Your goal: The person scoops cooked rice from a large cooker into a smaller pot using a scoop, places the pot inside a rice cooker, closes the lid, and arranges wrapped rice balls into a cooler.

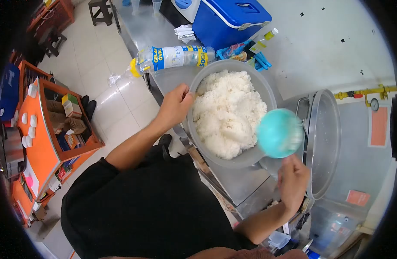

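Observation:
A wide grey plastic tub (271, 91) heaped with white cooked rice (228, 110) stands on the steel counter. With its fingers curled over the tub's near-left rim, my left hand (177, 105) is closed on it. My right hand (293, 175) is closed on the near edge of a round turquoise bowl (276, 134), which is smeared by motion. The bowl is over the tub's right rim, beside a large metal pot (326, 144). Some blurred white shows at the bowl's right side, and I cannot tell whether it is rice.
Behind the tub lie a clear plastic sleeve with a blue and yellow label (177, 57) and a blue cooler (231, 23). Small packets (239, 52) sit beside the cooler. A yellow gas pipe (362, 93) runs along the right wall. An orange cabinet (56, 121) stands at left.

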Tool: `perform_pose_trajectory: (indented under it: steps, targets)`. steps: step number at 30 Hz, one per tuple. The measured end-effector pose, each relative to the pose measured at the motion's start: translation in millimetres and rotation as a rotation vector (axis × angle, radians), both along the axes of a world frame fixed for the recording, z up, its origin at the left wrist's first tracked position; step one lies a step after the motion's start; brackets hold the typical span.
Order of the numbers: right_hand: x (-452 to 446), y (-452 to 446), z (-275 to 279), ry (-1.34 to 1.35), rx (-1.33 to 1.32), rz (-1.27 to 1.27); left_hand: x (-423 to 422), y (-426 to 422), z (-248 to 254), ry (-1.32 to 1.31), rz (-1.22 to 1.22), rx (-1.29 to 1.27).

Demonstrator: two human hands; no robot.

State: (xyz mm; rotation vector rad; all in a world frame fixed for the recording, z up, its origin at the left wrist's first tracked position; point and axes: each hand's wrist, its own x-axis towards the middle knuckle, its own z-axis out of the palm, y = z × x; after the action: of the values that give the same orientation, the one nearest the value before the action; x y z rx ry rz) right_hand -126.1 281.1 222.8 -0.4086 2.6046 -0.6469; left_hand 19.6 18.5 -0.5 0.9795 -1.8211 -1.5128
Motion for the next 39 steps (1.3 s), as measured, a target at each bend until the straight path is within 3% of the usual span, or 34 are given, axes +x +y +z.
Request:
perform_pose_trajectory:
  steps: [1,3,5,10,14,16,17,18,22,24,26,29,32,35,38,39]
  targets:
    - [-10,5,-23,0.144,0.042,0.329,-1,-1,1,-0.017,0.001,-0.015]
    - [-9,-22,-93,0.246,0.168,0.438,-1,-1,3,-0.001,-0.009,0.062]
    - [-7,-36,-85,0.215,0.243,0.417,-1,2,4,0.013,-0.015,0.079]
    - [-24,-15,-8,0.192,0.144,0.444,-4,2,-13,0.065,0.028,-0.001]
    - [-46,19,78,0.168,-0.023,0.074,-5,5,-14,0.057,0.07,0.003]
    - [-76,40,106,0.224,-0.006,0.049,-5,5,-18,0.026,0.085,-0.041]
    - [-93,52,118,0.257,0.009,0.028,-8,10,-13,0.08,0.132,0.091]
    - [-116,66,123,0.287,0.061,0.032,-12,16,1,0.132,0.173,0.23]
    - [-205,120,91,0.239,0.309,0.04,-18,10,-18,0.002,0.244,-0.11]
    - [-273,180,33,0.553,0.683,0.513,-19,10,-23,-0.014,0.25,-0.198]
    - [-276,174,10,0.399,1.053,0.367,-22,18,-8,0.001,0.271,-0.065]
    - [-303,188,-15,0.415,1.236,0.432,-20,19,-8,0.0,0.31,0.009]
    - [-332,214,-53,0.384,1.278,0.412,-27,27,2,-0.05,0.384,-0.037]
    - [-314,221,-41,0.364,1.133,0.637,-22,23,-3,-0.085,0.36,-0.043]
    - [-286,177,-22,-0.18,1.123,0.571,-35,30,5,-0.115,0.5,-0.019]
    - [-282,167,-20,-0.238,1.081,0.548,-40,32,7,-0.111,0.571,-0.005]
